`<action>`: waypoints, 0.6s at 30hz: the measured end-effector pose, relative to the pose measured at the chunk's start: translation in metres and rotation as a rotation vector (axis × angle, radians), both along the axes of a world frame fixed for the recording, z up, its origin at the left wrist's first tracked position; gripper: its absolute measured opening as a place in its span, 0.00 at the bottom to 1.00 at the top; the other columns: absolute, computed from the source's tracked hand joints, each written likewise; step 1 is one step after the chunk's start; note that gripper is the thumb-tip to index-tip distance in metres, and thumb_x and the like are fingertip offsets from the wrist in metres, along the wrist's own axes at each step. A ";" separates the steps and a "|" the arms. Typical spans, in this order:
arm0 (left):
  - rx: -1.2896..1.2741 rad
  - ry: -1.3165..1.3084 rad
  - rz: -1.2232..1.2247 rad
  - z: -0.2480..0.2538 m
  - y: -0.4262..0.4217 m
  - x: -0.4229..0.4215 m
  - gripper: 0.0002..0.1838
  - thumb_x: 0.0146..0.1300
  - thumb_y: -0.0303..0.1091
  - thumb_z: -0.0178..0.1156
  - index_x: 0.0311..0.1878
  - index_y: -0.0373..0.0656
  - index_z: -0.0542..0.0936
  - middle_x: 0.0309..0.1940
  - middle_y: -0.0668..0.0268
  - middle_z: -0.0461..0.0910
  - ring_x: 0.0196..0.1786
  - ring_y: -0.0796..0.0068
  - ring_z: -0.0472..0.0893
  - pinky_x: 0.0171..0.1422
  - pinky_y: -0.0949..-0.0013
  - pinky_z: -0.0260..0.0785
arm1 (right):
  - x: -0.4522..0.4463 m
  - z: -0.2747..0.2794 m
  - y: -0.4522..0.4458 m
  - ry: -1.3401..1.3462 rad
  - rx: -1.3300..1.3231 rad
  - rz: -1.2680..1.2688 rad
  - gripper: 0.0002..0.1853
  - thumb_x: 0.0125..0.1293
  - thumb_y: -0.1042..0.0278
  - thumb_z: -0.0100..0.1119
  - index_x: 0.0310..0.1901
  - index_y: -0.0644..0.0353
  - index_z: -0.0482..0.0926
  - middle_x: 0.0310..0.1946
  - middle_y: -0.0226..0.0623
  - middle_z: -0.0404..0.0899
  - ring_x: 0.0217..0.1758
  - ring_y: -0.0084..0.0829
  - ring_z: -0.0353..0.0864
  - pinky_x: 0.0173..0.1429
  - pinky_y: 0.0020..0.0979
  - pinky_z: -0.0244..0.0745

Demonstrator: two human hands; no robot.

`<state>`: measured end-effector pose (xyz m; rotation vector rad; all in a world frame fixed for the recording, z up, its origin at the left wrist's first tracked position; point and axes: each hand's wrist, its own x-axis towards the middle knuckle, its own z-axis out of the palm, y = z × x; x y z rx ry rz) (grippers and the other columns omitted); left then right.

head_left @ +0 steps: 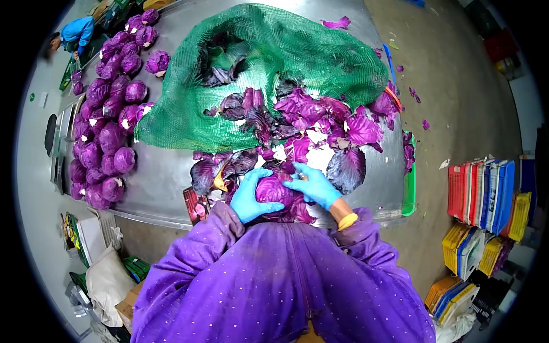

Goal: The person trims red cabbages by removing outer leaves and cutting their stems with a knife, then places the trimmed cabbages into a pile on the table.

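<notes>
A red cabbage [271, 190] sits right in front of me at the near side of the metal table. My left hand [250, 197], in a blue glove, wraps round its left side, thumb across the front. On the cabbage's right is my right hand [314, 186], also gloved in blue, with fingers bent. Something small and pale shows between those fingers, too small to name. Loose purple cabbage leaves [303, 108] lie beyond and around the cabbage. Past them spreads a green mesh bag [320, 57] with dark leaves [220, 66] under or in it.
Several whole red cabbages [111, 137] are heaped along the table's left side. A small red box [196, 204] lies at the near edge. Coloured crates [480, 191] stand on the floor at right. A person in blue [78, 31] is at far left.
</notes>
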<state>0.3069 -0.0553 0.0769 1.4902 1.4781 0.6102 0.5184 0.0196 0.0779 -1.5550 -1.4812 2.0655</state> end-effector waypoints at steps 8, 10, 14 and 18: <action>-0.020 -0.017 -0.017 -0.002 0.006 -0.002 0.47 0.39 0.45 0.80 0.63 0.37 0.70 0.56 0.57 0.73 0.61 0.63 0.73 0.68 0.62 0.63 | -0.002 -0.052 0.001 -0.307 0.401 -0.050 0.16 0.60 0.54 0.61 0.38 0.61 0.77 0.27 0.51 0.80 0.29 0.43 0.80 0.37 0.39 0.73; -0.079 -0.234 0.072 -0.010 0.001 -0.011 0.49 0.39 0.42 0.80 0.65 0.37 0.69 0.59 0.58 0.73 0.62 0.66 0.74 0.70 0.63 0.62 | 0.020 -0.085 0.008 -0.200 0.302 -0.163 0.15 0.60 0.57 0.61 0.39 0.61 0.80 0.27 0.48 0.81 0.29 0.38 0.80 0.37 0.37 0.74; -0.133 -0.889 0.442 0.006 0.002 -0.006 0.44 0.49 0.39 0.71 0.69 0.36 0.64 0.63 0.58 0.71 0.63 0.65 0.73 0.70 0.62 0.62 | 0.059 -0.053 0.017 -0.291 0.434 -0.356 0.24 0.61 0.61 0.65 0.55 0.66 0.76 0.33 0.44 0.83 0.33 0.31 0.80 0.39 0.33 0.75; 0.032 -0.776 0.433 0.007 0.020 -0.006 0.43 0.47 0.35 0.74 0.67 0.36 0.66 0.61 0.60 0.71 0.62 0.67 0.73 0.69 0.64 0.63 | 0.026 0.060 0.024 0.003 0.108 -0.271 0.39 0.59 0.53 0.69 0.67 0.65 0.64 0.54 0.49 0.77 0.43 0.34 0.81 0.50 0.36 0.77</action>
